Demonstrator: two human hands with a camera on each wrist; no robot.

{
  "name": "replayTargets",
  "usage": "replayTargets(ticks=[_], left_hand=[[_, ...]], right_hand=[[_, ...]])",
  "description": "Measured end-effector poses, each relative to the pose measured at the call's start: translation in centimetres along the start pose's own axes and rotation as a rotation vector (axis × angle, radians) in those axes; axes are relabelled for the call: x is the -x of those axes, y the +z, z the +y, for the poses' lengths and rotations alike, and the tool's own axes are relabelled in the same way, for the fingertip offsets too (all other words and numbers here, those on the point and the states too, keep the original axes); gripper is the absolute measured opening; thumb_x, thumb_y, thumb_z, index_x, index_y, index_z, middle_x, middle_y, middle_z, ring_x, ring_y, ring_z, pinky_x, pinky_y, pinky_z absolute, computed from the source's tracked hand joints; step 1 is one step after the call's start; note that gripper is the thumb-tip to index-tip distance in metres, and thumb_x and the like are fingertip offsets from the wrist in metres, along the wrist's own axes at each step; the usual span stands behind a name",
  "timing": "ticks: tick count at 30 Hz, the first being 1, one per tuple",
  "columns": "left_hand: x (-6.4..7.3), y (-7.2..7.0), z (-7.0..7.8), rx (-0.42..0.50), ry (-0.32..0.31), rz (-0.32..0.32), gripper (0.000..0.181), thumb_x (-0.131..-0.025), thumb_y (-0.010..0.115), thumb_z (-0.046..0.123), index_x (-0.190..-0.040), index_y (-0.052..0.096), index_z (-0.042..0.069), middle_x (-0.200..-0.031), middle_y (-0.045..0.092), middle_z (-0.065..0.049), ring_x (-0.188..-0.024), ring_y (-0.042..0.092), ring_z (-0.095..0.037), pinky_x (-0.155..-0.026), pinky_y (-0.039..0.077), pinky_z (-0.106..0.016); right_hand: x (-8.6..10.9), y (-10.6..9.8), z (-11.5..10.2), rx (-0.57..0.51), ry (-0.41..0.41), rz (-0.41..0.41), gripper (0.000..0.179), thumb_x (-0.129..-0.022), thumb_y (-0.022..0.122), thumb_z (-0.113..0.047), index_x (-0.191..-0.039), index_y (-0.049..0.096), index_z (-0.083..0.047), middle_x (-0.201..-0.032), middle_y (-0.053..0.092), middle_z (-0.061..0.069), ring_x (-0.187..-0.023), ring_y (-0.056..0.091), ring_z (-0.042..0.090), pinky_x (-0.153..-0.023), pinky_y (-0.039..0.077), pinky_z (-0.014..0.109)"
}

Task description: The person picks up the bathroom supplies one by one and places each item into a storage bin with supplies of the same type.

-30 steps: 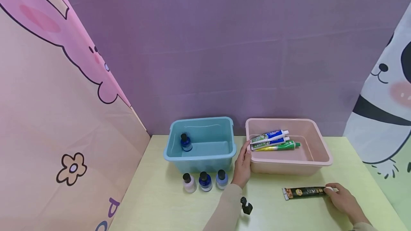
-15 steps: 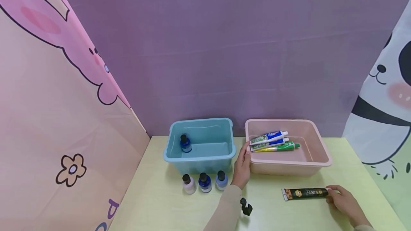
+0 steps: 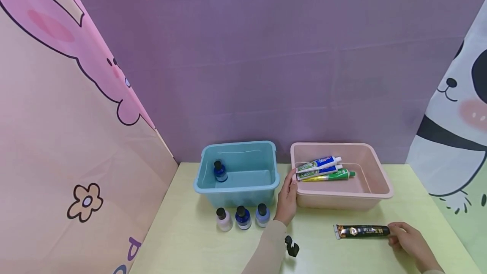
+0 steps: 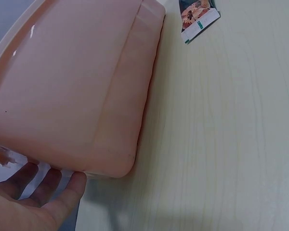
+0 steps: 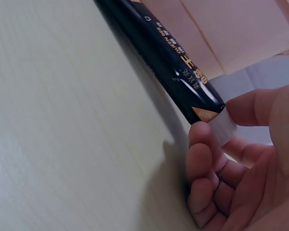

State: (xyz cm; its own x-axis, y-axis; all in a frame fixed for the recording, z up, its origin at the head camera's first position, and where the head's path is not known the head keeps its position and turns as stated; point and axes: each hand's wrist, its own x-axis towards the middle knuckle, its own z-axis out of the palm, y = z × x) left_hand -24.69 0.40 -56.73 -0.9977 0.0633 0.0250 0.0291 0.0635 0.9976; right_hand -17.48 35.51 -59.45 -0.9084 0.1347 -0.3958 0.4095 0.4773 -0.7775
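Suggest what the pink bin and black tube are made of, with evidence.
Pink bin: probably moulded plastic, satin finish, judging by its smooth walls and rounded corners. Black tube: glossy, perhaps plastic or laminate, given bright reflections and a flat end.

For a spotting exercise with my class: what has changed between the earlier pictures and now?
The right hand has shifted its grip on the black Queen Bee tube, now hiding its white cap in the head view. The tube has swung slightly, capped end toward the person. Unchanged: left hand against the pink bin, toothpaste tubes inside, blue bin, bottles.
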Motion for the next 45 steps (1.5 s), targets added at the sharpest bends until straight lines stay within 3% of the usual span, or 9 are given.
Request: replayTargets(ticks=[8, 20, 28, 45], left_hand=[[0.18, 0.13, 0.13, 0.002, -0.005, -0.003, 0.04, -0.111, 0.034, 0.046, -0.146, 0.034, 0.064, -0.167, 0.031, 0.011, -0.156, 0.029, -0.027, -0.123, 0.027, -0.061], [0.22, 0.08, 0.16, -0.008, 0.009, 0.005, 0.04, -0.111, 0.033, 0.044, -0.147, 0.033, 0.063, -0.167, 0.031, 0.009, -0.156, 0.03, -0.027, -0.124, 0.028, -0.06], [0.3, 0.08, 0.18, -0.009, 0.011, 0.005, 0.041, -0.112, 0.033, 0.043, -0.147, 0.033, 0.063, -0.167, 0.031, 0.009, -0.156, 0.03, -0.028, -0.124, 0.028, -0.06], [0.04, 0.13, 0.09, -0.017, -0.001, 0.003, 0.04, -0.111, 0.033, 0.047, -0.147, 0.032, 0.064, -0.168, 0.031, 0.01, -0.157, 0.029, -0.028, -0.123, 0.027, -0.061]], right_hand=[[0.46, 0.07, -0.18, -0.003, 0.005, 0.026, 0.048, -0.106, 0.036, -0.026, -0.124, 0.053, 0.015, -0.074, 0.062, -0.005, -0.07, 0.057, 0.009, -0.065, 0.046, 0.023], [0.57, 0.11, -0.28, -0.111, 0.009, 0.003, 0.034, -0.106, 0.037, -0.019, -0.111, 0.058, 0.007, -0.074, 0.062, -0.004, -0.069, 0.059, 0.009, -0.065, 0.051, 0.024], [0.72, 0.5, -0.1, -0.06, -0.008, 0.011, 0.031, -0.106, 0.044, -0.023, -0.103, 0.064, 0.0, -0.073, 0.065, -0.008, -0.07, 0.057, 0.005, -0.067, 0.05, 0.021], [0.76, 0.77, 0.12, -0.068, -0.005, -0.009, 0.039, -0.107, 0.044, -0.026, -0.115, 0.064, 0.006, -0.079, 0.068, -0.01, -0.072, 0.06, 0.005, -0.067, 0.048, 0.023]])
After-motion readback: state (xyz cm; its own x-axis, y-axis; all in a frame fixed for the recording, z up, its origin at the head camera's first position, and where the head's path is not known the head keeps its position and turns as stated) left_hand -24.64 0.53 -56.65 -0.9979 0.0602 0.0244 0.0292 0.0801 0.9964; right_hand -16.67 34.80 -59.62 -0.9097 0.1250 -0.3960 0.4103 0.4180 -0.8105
